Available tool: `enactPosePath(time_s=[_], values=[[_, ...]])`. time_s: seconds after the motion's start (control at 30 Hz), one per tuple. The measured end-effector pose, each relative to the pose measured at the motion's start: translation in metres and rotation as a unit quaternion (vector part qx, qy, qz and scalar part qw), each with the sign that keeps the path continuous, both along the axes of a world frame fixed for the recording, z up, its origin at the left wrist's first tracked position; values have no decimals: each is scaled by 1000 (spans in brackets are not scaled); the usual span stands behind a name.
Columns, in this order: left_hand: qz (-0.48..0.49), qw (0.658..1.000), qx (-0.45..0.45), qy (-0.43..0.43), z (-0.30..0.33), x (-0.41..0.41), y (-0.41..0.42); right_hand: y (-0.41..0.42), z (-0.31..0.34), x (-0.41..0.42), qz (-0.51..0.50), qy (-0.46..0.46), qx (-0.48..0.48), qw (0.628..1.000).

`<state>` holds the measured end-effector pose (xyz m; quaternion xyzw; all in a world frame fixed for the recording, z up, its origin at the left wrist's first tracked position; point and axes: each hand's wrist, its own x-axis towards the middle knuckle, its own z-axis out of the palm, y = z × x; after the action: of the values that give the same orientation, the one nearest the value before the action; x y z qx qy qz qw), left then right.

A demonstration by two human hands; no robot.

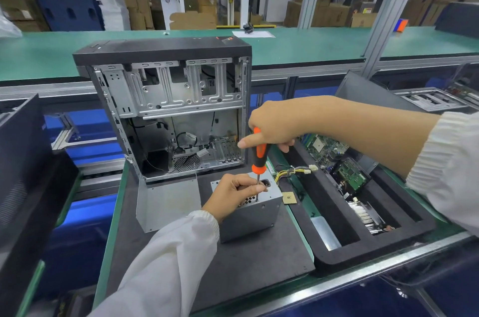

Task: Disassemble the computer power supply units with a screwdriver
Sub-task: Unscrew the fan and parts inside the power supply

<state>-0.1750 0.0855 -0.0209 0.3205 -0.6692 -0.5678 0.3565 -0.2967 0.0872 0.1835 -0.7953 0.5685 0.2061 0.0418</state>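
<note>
A grey metal power supply unit (252,215) stands on the dark mat (248,264) in front of me, its yellow and black cables (290,172) trailing to the right. An orange and black screwdriver (259,154) stands upright with its tip on the unit's top face near the right edge. My right hand (274,124) grips the handle from above, index finger stretched along it. My left hand (234,192) rests on the unit's top and pinches the metal shaft just above the tip.
An open, stripped computer case (168,109) stands upright just behind the unit. A loose metal panel (166,202) lies left of it. A small CPU chip (289,198) lies to the right. A black foam tray (368,246) on the right holds circuit boards and a heatsink.
</note>
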Motion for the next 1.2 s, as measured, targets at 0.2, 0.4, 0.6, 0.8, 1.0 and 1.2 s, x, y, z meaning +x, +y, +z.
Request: enactPosePath(time_s=[0.2, 0.4, 0.6, 0.8, 1.0, 1.2], values=[[-29, 999, 13, 12, -2, 4, 0, -1, 9, 6, 122, 31, 49, 991], [7, 1000, -6, -12, 0, 2, 2, 0, 21, 13, -12, -32, 103, 994], [-7, 1000, 2, -11, 0, 1, 1, 0, 4, 14, 64, 68, -15, 996], [-18, 1000, 7, -9, -1, -1, -1, -2, 25, 5, 56, -11, 78, 995], [-11, 1000, -5, -23, 0, -1, -2, 3, 6, 11, 23, 84, -43, 995], [-18, 1000, -4, -13, -1, -2, -2, -3, 25, 5, 49, -14, 93, 994]])
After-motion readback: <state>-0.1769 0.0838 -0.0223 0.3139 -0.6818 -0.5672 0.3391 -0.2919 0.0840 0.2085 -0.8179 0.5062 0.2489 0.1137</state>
